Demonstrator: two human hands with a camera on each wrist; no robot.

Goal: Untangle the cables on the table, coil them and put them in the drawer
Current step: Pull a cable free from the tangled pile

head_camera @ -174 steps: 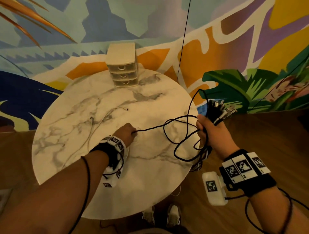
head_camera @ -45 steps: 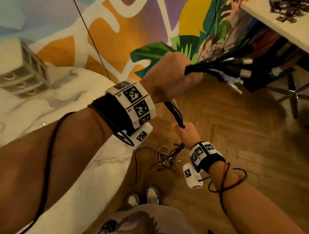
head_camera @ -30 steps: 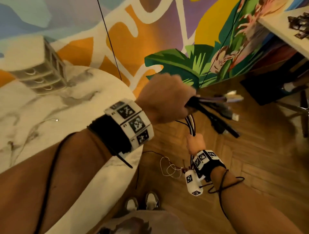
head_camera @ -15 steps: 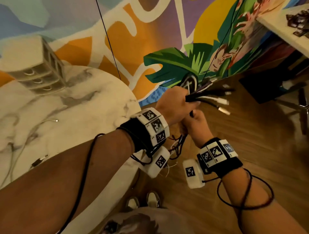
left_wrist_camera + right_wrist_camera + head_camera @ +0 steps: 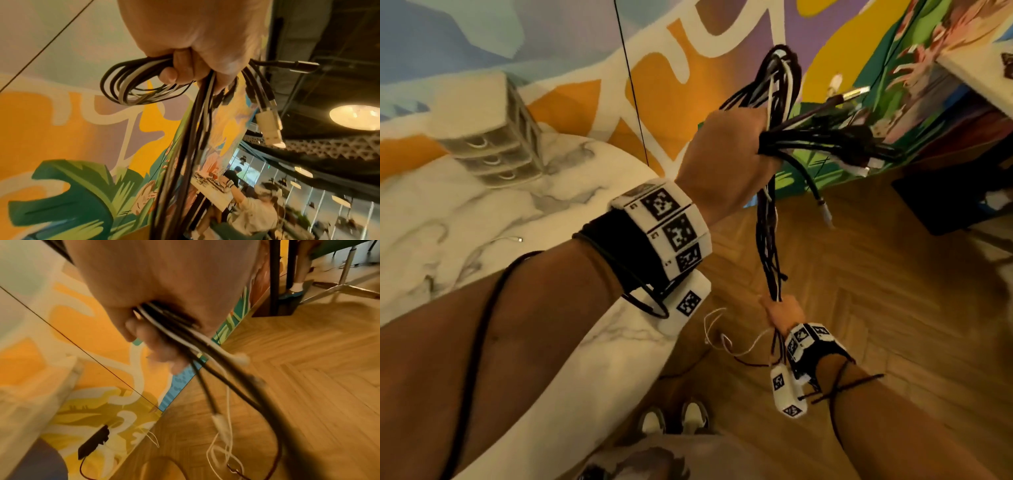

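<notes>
My left hand is raised beside the table and grips a bundle of black and white cables. A loop of the bundle sticks up above the fist, and several plug ends fan out to the right. In the left wrist view the fingers curl round the loop, with a white USB plug hanging beside it. Lower down, my right hand grips the same bundle, stretched taut between both hands. Loose ends trail below it toward the floor. The beige drawer unit stands on the marble table.
A thin white cable lies on the marble table. A black cord runs down the painted wall. The floor is wood parquet. Another table's edge and a dark object sit at the right. My shoes show below.
My hands, close together half a second ago, have drawn apart: the left rose with a new loop above its fist, the right slid down the bundle, pulling it straight.
</notes>
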